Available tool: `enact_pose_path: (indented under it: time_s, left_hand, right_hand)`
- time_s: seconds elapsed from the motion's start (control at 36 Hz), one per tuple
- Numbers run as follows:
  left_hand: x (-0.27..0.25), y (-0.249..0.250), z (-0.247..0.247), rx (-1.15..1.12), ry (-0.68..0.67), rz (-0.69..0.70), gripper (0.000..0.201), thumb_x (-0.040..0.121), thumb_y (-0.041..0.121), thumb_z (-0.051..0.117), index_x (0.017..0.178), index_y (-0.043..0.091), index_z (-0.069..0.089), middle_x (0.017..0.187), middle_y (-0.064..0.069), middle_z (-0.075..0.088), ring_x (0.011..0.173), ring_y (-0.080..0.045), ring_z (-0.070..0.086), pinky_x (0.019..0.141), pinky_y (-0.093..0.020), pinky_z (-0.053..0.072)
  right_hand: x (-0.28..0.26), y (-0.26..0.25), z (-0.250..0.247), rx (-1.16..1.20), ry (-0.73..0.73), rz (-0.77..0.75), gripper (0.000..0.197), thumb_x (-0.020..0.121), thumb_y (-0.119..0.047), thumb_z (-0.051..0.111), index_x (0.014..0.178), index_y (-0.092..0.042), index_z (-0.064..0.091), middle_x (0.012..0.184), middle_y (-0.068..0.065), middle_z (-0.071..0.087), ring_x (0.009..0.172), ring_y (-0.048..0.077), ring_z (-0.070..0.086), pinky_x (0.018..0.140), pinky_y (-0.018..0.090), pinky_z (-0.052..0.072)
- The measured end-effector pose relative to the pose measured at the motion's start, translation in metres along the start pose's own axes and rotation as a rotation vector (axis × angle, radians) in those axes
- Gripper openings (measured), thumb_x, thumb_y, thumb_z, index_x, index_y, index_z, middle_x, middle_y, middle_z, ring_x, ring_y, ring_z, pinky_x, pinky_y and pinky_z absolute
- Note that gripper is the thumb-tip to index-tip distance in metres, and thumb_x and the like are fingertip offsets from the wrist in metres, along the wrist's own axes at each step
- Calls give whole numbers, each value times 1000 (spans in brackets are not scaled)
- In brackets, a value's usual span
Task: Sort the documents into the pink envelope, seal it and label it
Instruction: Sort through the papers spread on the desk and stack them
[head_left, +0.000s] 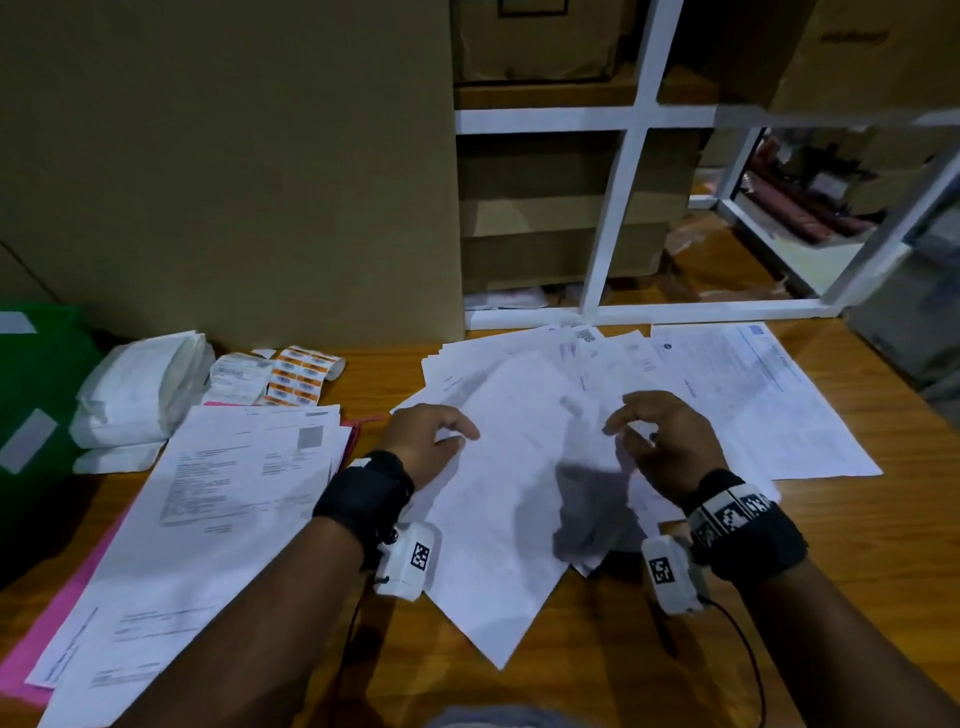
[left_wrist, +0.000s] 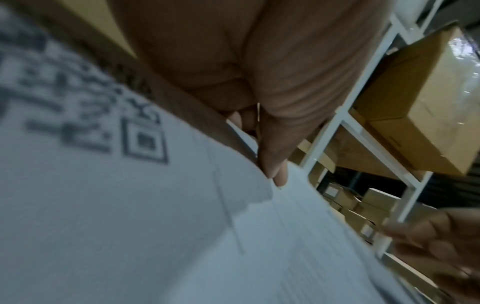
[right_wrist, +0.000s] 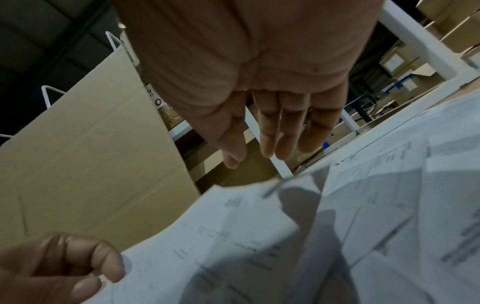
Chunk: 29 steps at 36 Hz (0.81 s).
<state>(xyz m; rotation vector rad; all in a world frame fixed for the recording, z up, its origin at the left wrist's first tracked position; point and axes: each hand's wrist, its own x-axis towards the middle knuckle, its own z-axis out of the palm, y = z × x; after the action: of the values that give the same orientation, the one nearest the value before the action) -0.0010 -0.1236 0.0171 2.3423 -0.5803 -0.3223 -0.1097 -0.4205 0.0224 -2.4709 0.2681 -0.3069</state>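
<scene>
Nearest the camera are the two forearms, each strapped with a dark wristband, reaching out over the papers. The left hand (head_left: 434, 439) pinches the left edge of the top sheet (head_left: 514, 499), thumb above and fingers curled beneath. That sheet lies tilted, its long axis running from the far left toward the near corner that hangs over the bare wooden desk (head_left: 857, 561). The right hand (head_left: 670, 447) hovers just above the right side of the same sheet, fingers loosely bent and apart, holding nothing; the right wrist view shows clear air between the fingertips (right_wrist: 270, 150) and the paper.

The sheet tops a loose pile of documents (head_left: 597, 374) fanned out toward the far edge of the desk. The pink envelope (head_left: 67, 608) lies well to the left, flat, almost wholly covered by a second stack of papers (head_left: 223, 499); only its pink edge shows. So the left hand is the nearer one to it, and I judge the sheet must travel leftward across the body.

Beyond that stack sit strips of orange labels (head_left: 298, 374), a white bundle (head_left: 140, 387) and a green folder (head_left: 36, 395).
</scene>
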Motion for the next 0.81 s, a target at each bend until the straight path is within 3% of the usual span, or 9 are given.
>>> enact_pose_path:
  time_s: [0.14, 0.22, 0.28, 0.36, 0.42, 0.61, 0.72, 0.81]
  left_hand:
    - [-12, -22, 4, -50, 50, -99, 23, 97, 12, 62, 97, 30, 77, 121, 11, 71, 122, -11, 59, 103, -22, 40]
    - [-19, -31, 9, -88, 40, -138, 25, 97, 12, 62, 94, 33, 75, 125, 8, 69, 126, -14, 57, 107, -26, 41]
    - [-22, -35, 12, -91, 27, -164, 24, 98, 14, 62, 93, 35, 74, 128, 8, 67, 128, -15, 56, 108, -29, 43]
    - [-27, -36, 14, -114, 22, -192, 23, 99, 14, 61, 97, 33, 73, 132, 9, 65, 130, -14, 53, 105, -26, 41]
    - [-30, -35, 15, -129, 23, -203, 23, 99, 13, 60, 99, 33, 73, 134, 8, 64, 132, -15, 52, 102, -23, 39]
    - [-38, -33, 18, -172, 54, -221, 23, 99, 10, 60, 102, 29, 72, 127, 9, 67, 128, -14, 55, 98, -19, 37]
    - [-40, -29, 16, -178, 43, -212, 23, 100, 9, 59, 102, 28, 72, 133, 7, 64, 132, -15, 51, 97, -18, 36]
    - [-40, -22, 10, -146, 17, -183, 27, 101, 8, 55, 101, 29, 72, 138, 7, 62, 133, -14, 49, 95, -19, 37]
  right_hand:
    - [-7, 10, 14, -45, -72, 49, 19, 86, -8, 66, 84, -26, 73, 104, -4, 65, 101, 16, 60, 83, 21, 38]
    - [-8, 15, 24, -95, -41, 51, 16, 82, -4, 70, 89, -18, 75, 103, 4, 67, 99, 21, 61, 79, 18, 35]
    - [-6, 21, 29, -140, -35, 61, 15, 79, -5, 73, 90, -14, 75, 103, 9, 66, 98, 25, 61, 79, 21, 38]
    - [-1, 29, 36, -205, -64, 112, 17, 75, -10, 77, 91, -15, 75, 104, 13, 64, 97, 33, 63, 86, 34, 49]
    - [0, 32, 40, -236, -83, 143, 20, 73, -11, 79, 92, -13, 75, 104, 18, 63, 96, 38, 62, 88, 39, 51]
    - [1, 38, 49, -293, -91, 203, 27, 63, -11, 80, 90, -15, 76, 103, 20, 62, 100, 43, 59, 85, 40, 50]
    - [-1, 34, 47, -256, -37, 78, 30, 56, -4, 81, 84, -12, 76, 94, 20, 64, 93, 44, 61, 83, 45, 49]
    - [-6, 15, 37, -179, 3, -99, 29, 61, -7, 83, 85, -19, 73, 101, 11, 66, 105, 37, 59, 92, 40, 43]
